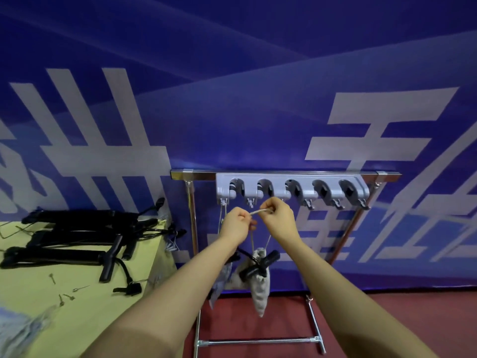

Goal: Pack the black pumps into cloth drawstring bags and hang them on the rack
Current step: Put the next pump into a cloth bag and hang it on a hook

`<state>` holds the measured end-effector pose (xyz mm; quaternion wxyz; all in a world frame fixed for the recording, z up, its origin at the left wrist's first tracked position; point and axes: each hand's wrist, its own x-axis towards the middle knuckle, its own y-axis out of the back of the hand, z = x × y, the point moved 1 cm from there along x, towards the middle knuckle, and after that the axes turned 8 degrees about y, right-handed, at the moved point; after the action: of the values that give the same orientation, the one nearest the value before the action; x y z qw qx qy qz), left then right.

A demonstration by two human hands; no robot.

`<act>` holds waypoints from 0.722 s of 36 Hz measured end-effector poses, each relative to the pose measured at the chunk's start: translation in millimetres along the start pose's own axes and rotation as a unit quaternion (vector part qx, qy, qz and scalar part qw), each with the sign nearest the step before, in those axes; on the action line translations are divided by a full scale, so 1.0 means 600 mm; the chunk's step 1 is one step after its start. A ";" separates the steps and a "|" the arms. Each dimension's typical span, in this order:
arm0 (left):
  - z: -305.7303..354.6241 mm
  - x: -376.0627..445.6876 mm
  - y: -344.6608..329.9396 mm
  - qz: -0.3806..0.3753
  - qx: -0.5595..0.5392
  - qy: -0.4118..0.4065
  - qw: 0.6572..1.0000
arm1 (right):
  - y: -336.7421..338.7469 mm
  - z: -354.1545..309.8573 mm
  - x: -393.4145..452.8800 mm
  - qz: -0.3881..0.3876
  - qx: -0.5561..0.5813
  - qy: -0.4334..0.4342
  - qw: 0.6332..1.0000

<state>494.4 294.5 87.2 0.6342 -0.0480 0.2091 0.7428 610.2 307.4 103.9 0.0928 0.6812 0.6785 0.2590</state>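
I find little to read here. The blue banner (258,86) behind the rack carries large white characters, cropped at nine o'clock and three o'clock; I cannot make out whole words. I see no labels, brands or numbers elsewhere.

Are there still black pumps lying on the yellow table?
Yes, several black pumps lie on the yellow table, left of the rack.

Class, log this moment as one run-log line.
left hand: pinches drawstring | right hand: pinches drawstring | cloth bag: hangs below | rack: hook not yet reached
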 end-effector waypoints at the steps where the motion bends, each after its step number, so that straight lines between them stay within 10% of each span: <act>1: 0.002 0.006 -0.002 0.009 -0.014 0.001 1.000 | -0.002 0.001 0.004 -0.006 0.006 0.004 1.000; 13: 0.010 0.059 -0.003 0.118 0.035 0.009 0.992 | -0.039 0.031 0.050 0.002 -0.006 -0.001 1.000; 26: -0.001 0.043 0.017 0.048 0.179 0.007 0.983 | -0.043 0.041 0.009 -0.053 -0.075 -0.049 0.995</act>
<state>479.7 317.0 80.3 0.5949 0.0711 0.3447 0.7226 599.0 319.7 71.8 0.1898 0.6475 0.6869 0.2700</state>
